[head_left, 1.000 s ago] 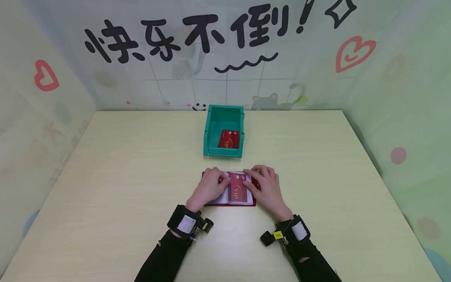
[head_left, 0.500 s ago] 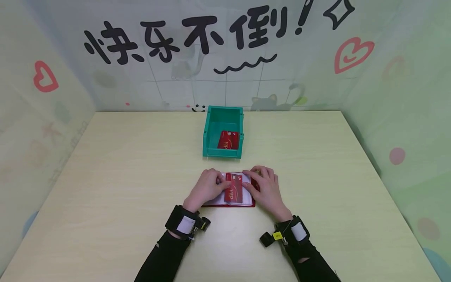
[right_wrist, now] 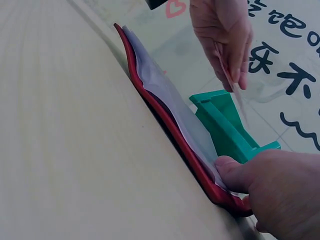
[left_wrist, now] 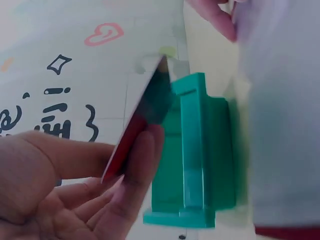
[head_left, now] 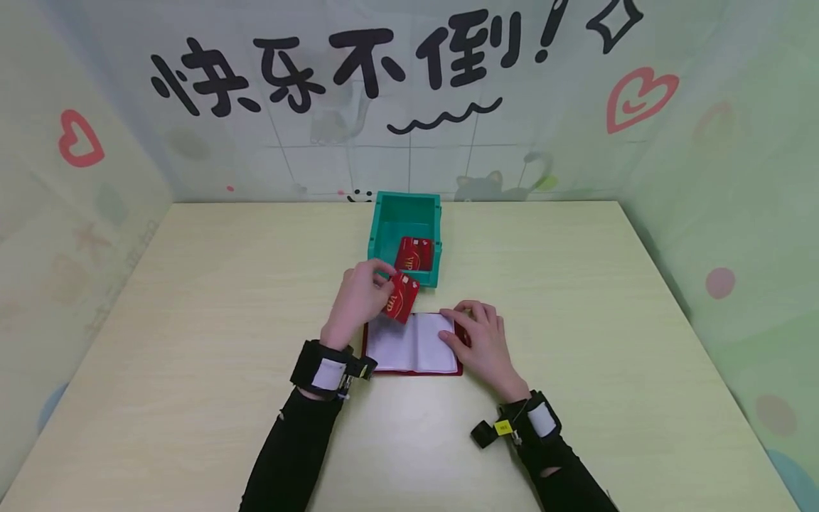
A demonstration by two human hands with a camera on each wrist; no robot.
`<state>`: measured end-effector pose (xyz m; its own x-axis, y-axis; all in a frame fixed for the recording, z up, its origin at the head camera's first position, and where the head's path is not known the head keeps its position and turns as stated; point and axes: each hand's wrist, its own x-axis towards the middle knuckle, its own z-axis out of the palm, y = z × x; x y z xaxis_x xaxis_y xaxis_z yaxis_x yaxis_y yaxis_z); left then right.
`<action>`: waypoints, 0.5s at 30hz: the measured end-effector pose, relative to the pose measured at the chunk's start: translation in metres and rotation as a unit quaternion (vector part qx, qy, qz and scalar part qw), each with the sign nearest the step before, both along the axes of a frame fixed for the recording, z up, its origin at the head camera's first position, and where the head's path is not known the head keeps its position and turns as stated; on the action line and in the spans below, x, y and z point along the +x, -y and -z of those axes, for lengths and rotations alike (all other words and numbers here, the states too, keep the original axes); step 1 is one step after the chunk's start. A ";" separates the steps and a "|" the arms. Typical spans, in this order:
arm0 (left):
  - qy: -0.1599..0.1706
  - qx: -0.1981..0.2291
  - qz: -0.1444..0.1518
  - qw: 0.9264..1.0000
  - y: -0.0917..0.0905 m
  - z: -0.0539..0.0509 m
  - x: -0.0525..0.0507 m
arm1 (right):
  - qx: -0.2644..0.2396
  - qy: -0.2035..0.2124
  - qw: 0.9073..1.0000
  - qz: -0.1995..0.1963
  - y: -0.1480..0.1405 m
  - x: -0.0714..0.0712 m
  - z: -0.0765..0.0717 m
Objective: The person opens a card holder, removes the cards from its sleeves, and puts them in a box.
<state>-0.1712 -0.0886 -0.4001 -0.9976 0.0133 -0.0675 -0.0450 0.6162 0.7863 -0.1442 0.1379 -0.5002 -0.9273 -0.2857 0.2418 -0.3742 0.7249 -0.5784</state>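
My left hand (head_left: 360, 295) pinches a red VIP card (head_left: 402, 297) between thumb and fingers. The card is tilted, in the air at the near edge of a teal bin (head_left: 377, 242). In the left wrist view the same card (left_wrist: 142, 117) appears almost edge-on. Below it, a red-covered card holder (head_left: 409, 373) lies open on the table, its clear sleeve pages (head_left: 392, 348) spread out. My right hand (head_left: 481, 341) holds the holder's right side, the thumb (right_wrist: 231, 172) on the sleeve and the other fingers at the edge, partly hidden.
Another red VIP card (head_left: 416, 254) lies inside the bin, near its front wall. The bin stands towards the back of the pale wooden table (head_left: 256, 284). Printed cloth walls (head_left: 256, 163) close off the back and both sides.
The left hand has drawn the VIP card out of the holder's sleeve and moved it up and slightly left, towards the bin. The right hand has stayed in place on the holder.
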 end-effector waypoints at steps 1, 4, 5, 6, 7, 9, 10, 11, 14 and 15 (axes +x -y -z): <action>-0.015 0.002 0.000 1.000 -0.002 -0.002 -0.005 | -0.001 -0.003 1.000 0.000 0.000 0.000 0.000; -0.055 0.015 -0.004 0.998 -0.010 -0.003 -0.022 | -0.006 -0.007 1.000 -0.002 0.000 0.000 -0.001; -0.061 0.024 -0.009 0.998 -0.013 -0.003 -0.027 | -0.007 -0.009 1.000 -0.003 0.000 0.000 -0.001; -0.065 0.031 -0.016 0.997 -0.016 -0.002 -0.033 | -0.008 -0.011 1.000 -0.004 0.000 0.001 -0.001; -0.068 0.039 -0.026 0.997 -0.018 0.000 -0.038 | -0.008 -0.012 1.000 -0.004 0.001 0.001 -0.001; -0.069 0.052 -0.042 0.995 -0.021 0.003 -0.047 | -0.006 -0.013 1.000 -0.005 0.001 0.001 -0.001; -0.069 0.057 -0.048 0.995 -0.023 0.006 -0.051 | -0.005 -0.013 1.000 -0.005 0.001 0.002 -0.001; -0.068 0.060 -0.053 0.994 -0.024 0.008 -0.055 | -0.004 -0.014 1.000 -0.004 0.001 0.002 -0.001; -0.067 0.061 -0.061 0.994 -0.028 0.015 -0.064 | -0.001 -0.017 1.000 -0.003 0.001 0.002 0.000; -0.067 0.059 -0.061 0.994 -0.029 0.017 -0.067 | -0.001 -0.017 1.000 -0.003 0.001 0.002 0.000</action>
<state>-0.2381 -0.0592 -0.4170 -0.9923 -0.1079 0.0608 -0.0037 0.5161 0.8565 -0.1427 0.1369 -0.4998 -0.9168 -0.2906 0.2738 -0.3979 0.7220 -0.5660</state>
